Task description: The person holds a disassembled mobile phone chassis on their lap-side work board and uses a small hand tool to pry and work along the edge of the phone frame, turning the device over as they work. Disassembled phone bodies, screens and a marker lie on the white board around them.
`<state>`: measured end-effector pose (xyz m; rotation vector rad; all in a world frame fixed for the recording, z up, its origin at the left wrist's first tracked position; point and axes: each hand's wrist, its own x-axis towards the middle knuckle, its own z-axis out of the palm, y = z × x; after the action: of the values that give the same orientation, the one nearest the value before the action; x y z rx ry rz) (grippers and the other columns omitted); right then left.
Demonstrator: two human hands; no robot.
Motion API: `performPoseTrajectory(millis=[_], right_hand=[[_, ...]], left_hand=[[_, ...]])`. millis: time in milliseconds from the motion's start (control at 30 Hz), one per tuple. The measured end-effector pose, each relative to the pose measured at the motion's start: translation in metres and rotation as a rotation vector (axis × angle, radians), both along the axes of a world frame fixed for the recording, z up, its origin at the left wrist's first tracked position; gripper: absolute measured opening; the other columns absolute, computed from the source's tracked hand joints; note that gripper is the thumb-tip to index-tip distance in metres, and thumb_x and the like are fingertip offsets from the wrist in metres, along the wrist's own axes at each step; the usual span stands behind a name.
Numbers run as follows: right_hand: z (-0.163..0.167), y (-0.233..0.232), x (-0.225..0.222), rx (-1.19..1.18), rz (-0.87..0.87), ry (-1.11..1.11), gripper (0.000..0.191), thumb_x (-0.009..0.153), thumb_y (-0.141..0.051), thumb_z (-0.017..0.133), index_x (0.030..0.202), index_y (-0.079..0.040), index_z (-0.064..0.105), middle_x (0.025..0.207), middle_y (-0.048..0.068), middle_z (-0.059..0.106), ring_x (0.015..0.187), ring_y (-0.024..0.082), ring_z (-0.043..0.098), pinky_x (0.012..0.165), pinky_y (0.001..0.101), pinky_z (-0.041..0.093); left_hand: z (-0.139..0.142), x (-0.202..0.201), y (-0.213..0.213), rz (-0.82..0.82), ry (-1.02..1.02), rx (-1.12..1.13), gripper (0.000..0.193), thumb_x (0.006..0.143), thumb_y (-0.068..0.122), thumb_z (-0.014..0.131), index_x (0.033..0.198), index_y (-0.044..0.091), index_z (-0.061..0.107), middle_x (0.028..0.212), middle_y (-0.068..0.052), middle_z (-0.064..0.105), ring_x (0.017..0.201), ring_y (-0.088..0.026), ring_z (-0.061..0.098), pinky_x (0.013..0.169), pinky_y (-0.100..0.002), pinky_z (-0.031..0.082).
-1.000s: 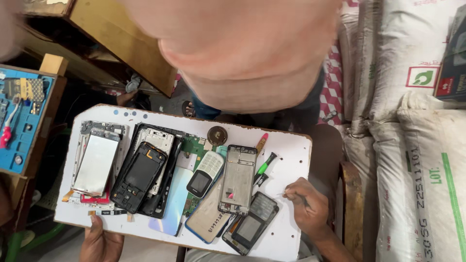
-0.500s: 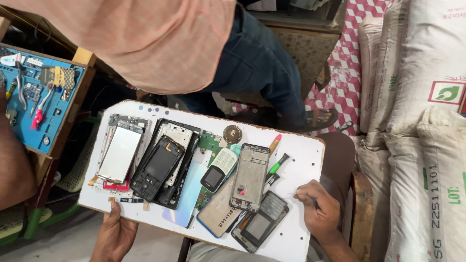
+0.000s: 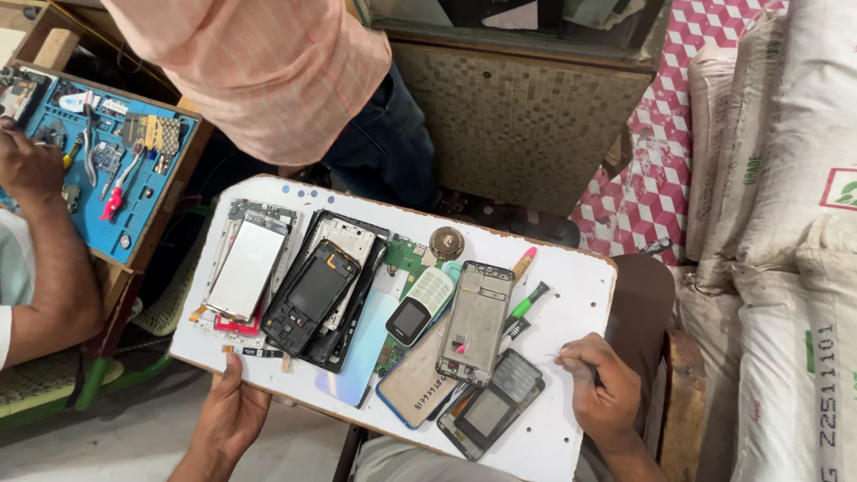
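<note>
Board (image 3: 571, 286), white, flat, rounded corners, sits across the person's lap and serves as a tray for phone parts. Left hand (image 3: 234, 412) clamps the board's near left edge, thumb on top, fingers under. Right hand (image 3: 605, 391) rests on the board's near right part, fingers pinched together on a thin pointed tool (image 3: 565, 359); tip of it lies just right of a dark small phone (image 3: 491, 416) with a grey screen, near the front edge.

On the board, left to right: silver phone frame (image 3: 248, 268) with a pale panel, over a red strip; black open phone shell (image 3: 312, 296) stacked on a second black frame, a white perforated piece at the top; pale blue back cover (image 3: 364, 357) under them; green circuit board (image 3: 406, 255) near the far edge; small keypad phone (image 3: 420, 306), white-green, tilted on the pile; tan back cover (image 3: 412, 386) with blue rim; grey metal mid-frame (image 3: 474, 323), upright along the board; round brass-coloured disc (image 3: 445, 243) by the far edge; pink-tipped stick (image 3: 523, 265); green-handled screwdriver (image 3: 528, 302) just right of the mid-frame. Parts overlap and touch.

Far left, a blue mat (image 3: 143, 192) on a wooden worktop holds pliers, a red-handled tool and small bits; another person's hand (image 3: 27, 165) rests on it. A person in a pink checked shirt (image 3: 259, 71) stands beyond the board. White sacks (image 3: 786, 223) are stacked at right.
</note>
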<state>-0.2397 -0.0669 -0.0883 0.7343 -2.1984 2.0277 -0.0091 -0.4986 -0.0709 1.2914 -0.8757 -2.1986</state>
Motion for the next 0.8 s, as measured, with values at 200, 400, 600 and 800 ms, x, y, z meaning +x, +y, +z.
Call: performPoseTrajectory(millis=[200, 400, 600, 800], right_hand=[[0.0, 0.014, 0.0, 0.016, -0.014, 0.037, 0.004, 0.094, 0.004, 0.065, 0.097, 0.004, 0.064, 0.088, 0.012, 0.07, 0.076, 0.016, 0.068, 0.071, 0.0285, 0.056], [-0.003, 0.025, 0.013, 0.015, -0.048, 0.032, 0.002, 0.096, 0.004, 0.065, 0.097, 0.003, 0.064, 0.088, 0.012, 0.069, 0.076, 0.017, 0.067, 0.072, 0.0283, 0.055], [-0.006, 0.02, 0.03, 0.014, -0.087, 0.029, 0.003, 0.097, 0.002, 0.065, 0.098, 0.003, 0.064, 0.087, 0.011, 0.069, 0.076, 0.016, 0.066, 0.073, 0.028, 0.054], [-0.009, 0.023, 0.067, 0.046, -0.218, -0.038, 0.006, 0.101, -0.001, 0.06, 0.1, 0.004, 0.062, 0.09, 0.011, 0.067, 0.081, 0.016, 0.066, 0.075, 0.0279, 0.056]], left_hand=[[-0.002, -0.003, 0.011, -0.002, 0.021, -0.015, 0.052, 0.101, 0.027, 0.054, 0.151, 0.021, 0.042, 0.146, 0.002, 0.056, 0.132, -0.013, 0.056, 0.107, -0.036, 0.042], [-0.007, 0.0, 0.016, -0.07, 0.106, -0.073, 0.053, 0.101, 0.024, 0.053, 0.153, 0.018, 0.042, 0.148, 0.002, 0.055, 0.132, -0.014, 0.056, 0.107, -0.039, 0.043], [-0.005, -0.012, 0.005, -0.104, 0.043, -0.094, 0.05, 0.103, 0.025, 0.049, 0.152, 0.02, 0.041, 0.148, -0.001, 0.054, 0.133, -0.016, 0.055, 0.107, -0.038, 0.042], [-0.003, -0.054, -0.012, -0.268, 0.211, -0.172, 0.052, 0.104, 0.02, 0.05, 0.154, 0.013, 0.039, 0.151, -0.004, 0.054, 0.136, -0.019, 0.055, 0.113, -0.041, 0.039]])
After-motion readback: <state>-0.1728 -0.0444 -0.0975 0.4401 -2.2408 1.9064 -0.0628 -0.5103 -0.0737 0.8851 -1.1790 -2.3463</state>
